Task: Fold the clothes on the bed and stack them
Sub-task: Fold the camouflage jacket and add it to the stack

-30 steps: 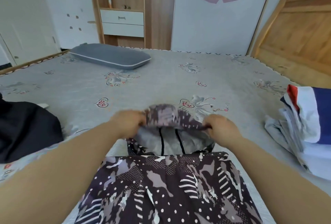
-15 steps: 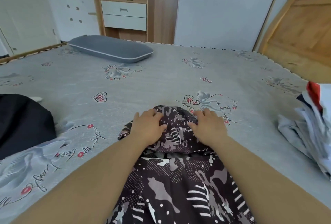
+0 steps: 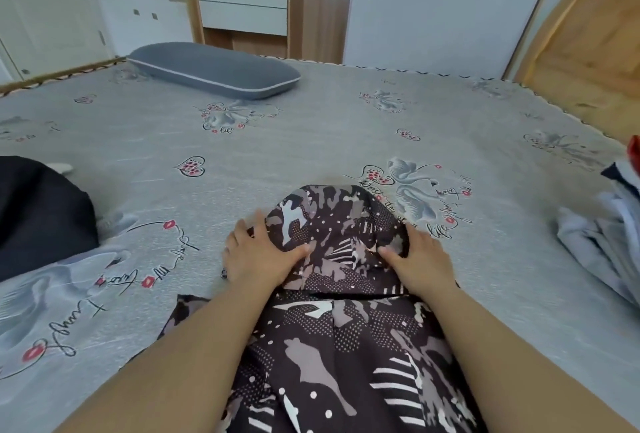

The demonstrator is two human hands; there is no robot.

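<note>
We're working w/ both hands flat on the patterned jacket (image 3: 341, 346), which is lying on the grey bedsheet (image 3: 311, 141) right in front of us, hood (image 3: 332, 224) pointing away. Left hand (image 3: 258, 254) is pressing the hood's left edge, fingers straight & spread, thumb lying on the fabric, gripping nothing. Right hand (image 3: 420, 261) is resting on the hood's right edge, fingers relaxed, thumb on the cloth, not pinching either. A dark garment (image 3: 38, 218) is lying at far left; a pale blue-white clothes pile (image 3: 602, 235) is sitting at far right. Grey pillow (image 3: 214, 69) is lying near the far side.
</note>
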